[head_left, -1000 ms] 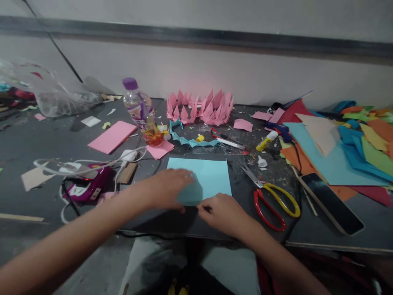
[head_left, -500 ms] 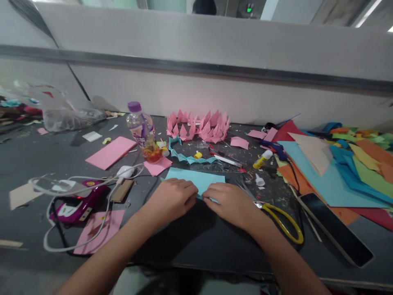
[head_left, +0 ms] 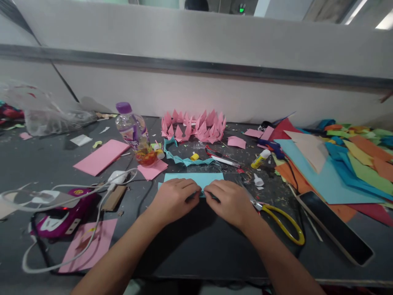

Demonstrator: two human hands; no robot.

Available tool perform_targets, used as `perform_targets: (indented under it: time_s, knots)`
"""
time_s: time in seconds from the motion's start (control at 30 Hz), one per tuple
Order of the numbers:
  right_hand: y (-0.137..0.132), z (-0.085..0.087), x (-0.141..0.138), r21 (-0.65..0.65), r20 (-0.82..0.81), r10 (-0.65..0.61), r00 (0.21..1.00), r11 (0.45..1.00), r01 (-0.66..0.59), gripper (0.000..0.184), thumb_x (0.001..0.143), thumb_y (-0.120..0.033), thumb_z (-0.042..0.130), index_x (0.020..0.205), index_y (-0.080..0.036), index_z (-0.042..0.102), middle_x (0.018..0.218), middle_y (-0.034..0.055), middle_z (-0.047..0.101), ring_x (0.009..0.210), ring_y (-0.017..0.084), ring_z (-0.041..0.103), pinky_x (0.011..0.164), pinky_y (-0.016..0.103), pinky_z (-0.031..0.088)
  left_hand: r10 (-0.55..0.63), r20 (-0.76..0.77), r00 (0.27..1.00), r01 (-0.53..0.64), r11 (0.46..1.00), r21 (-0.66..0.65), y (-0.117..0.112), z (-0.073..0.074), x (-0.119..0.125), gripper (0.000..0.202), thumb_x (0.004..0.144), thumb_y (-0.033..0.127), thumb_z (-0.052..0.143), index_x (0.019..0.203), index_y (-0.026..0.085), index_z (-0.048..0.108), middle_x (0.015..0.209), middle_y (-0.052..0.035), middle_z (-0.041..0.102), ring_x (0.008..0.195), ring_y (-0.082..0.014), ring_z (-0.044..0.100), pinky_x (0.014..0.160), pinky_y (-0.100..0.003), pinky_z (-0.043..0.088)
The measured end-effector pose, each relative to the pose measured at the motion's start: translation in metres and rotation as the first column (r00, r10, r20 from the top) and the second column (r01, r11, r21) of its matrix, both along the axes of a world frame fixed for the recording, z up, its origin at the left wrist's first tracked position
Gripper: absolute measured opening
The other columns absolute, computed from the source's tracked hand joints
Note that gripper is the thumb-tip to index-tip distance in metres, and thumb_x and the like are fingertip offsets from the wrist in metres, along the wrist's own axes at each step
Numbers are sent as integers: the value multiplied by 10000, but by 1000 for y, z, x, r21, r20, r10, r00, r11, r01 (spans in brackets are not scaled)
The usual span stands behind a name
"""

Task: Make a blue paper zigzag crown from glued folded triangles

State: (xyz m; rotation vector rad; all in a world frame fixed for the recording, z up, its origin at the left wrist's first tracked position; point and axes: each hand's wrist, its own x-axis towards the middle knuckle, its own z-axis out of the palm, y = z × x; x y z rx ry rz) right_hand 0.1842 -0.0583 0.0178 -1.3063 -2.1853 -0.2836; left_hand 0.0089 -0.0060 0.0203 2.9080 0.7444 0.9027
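Observation:
A light blue paper sheet (head_left: 193, 179), folded into a narrow strip, lies on the dark table (head_left: 190, 241) in front of me. My left hand (head_left: 173, 199) presses on its near edge with the fingers curled onto the fold. My right hand (head_left: 231, 203) sits beside it, fingertips pinching the same near edge; the two hands almost touch at the middle. Behind the strip lies a teal folded paper chain (head_left: 184, 157), and further back stands a row of pink folded paper points (head_left: 193, 126).
Yellow-handled scissors (head_left: 281, 223) lie right of my right hand, a dark phone (head_left: 336, 227) beyond them. Coloured paper sheets (head_left: 344, 168) pile at the right. A purple-capped bottle (head_left: 132, 128), pink sheets (head_left: 101, 157), a glue stick (head_left: 260, 159), a magenta device (head_left: 61, 219) with white cables lie left.
The blue sheet went from a flat square to a narrow folded strip. Both hands moved forward onto its near edge and came together. The camera view tilted up.

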Motion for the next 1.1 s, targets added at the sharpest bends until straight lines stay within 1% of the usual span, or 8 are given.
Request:
perform_targets:
  time_s: [0.17, 0.3, 0.5, 0.6, 0.7, 0.8, 0.93, 1.1]
  knots:
    - [-3, -2, 2, -22, 3, 4, 1000, 1000, -4, 175, 827, -135, 490, 721, -177, 623, 688, 12, 664, 642, 147, 588, 617, 270, 395, 3, 34, 999, -2, 1000, -11, -5, -1, 0, 107, 807, 137, 504, 783, 167, 604, 720, -15, 675, 640, -149, 630, 607, -258, 486]
    - [-4, -1, 1, -9, 17, 10, 1000, 1000, -10, 175, 823, -138, 487, 719, -179, 622, 681, 12, 659, 630, 144, 579, 608, 271, 387, 7, 82, 997, -7, 1000, 5, -8, 1, 1, 101, 792, 137, 521, 822, 170, 610, 737, -15, 686, 648, -155, 641, 603, -259, 492]
    - [-6, -1, -1, 26, 30, 8, 1000, 1000, -8, 196, 826, -145, 479, 695, -183, 619, 660, 11, 649, 616, 143, 564, 594, 274, 372, 2, 42, 999, -2, 1000, -12, -8, 2, 0, 95, 780, 149, 519, 761, 169, 609, 680, -13, 659, 609, -148, 612, 569, -250, 461]
    - [-7, -1, -2, 27, 35, 16, 999, 999, -17, 206, 829, -149, 476, 684, -185, 617, 648, 9, 643, 611, 142, 556, 596, 273, 365, 8, 2, 1000, -8, 1000, 8, -8, 1, 0, 92, 770, 155, 520, 734, 171, 604, 650, -10, 641, 590, -148, 592, 550, -249, 434]
    - [-6, -2, -4, 29, 45, 19, 999, 999, -21, 213, 830, -147, 476, 670, -181, 613, 637, 9, 637, 600, 143, 545, 595, 278, 355, 16, -2, 1000, -16, 999, 28, -9, 0, 0, 102, 769, 149, 514, 722, 169, 602, 639, -9, 635, 587, -151, 587, 552, -251, 424]
    - [-6, -2, -4, 37, 53, 34, 998, 999, -36, 222, 832, -152, 483, 648, -180, 604, 621, 4, 631, 588, 142, 536, 588, 282, 341, -4, -2, 1000, 4, 1000, 26, -9, -1, 1, 102, 766, 153, 515, 709, 168, 597, 635, -8, 632, 578, -149, 577, 546, -250, 418]
    - [-6, 4, 2, 43, 71, 49, 996, 998, -52, 218, 828, -150, 500, 640, -182, 604, 609, -2, 628, 587, 140, 532, 591, 280, 328, -16, 1, 1000, 16, 1000, 9, -5, 4, -3, 103, 739, 127, 516, 688, 180, 588, 638, 9, 635, 598, -133, 576, 574, -237, 420]
    - [-6, 15, 17, 95, 35, 28, 999, 995, -31, 190, 826, -134, 511, 678, -183, 620, 687, 18, 677, 629, 143, 563, 623, 280, 350, 44, 35, 998, -44, 999, 0, 7, 15, -17, 110, 744, 135, 515, 676, 189, 582, 660, 12, 653, 607, -124, 586, 590, -233, 439]
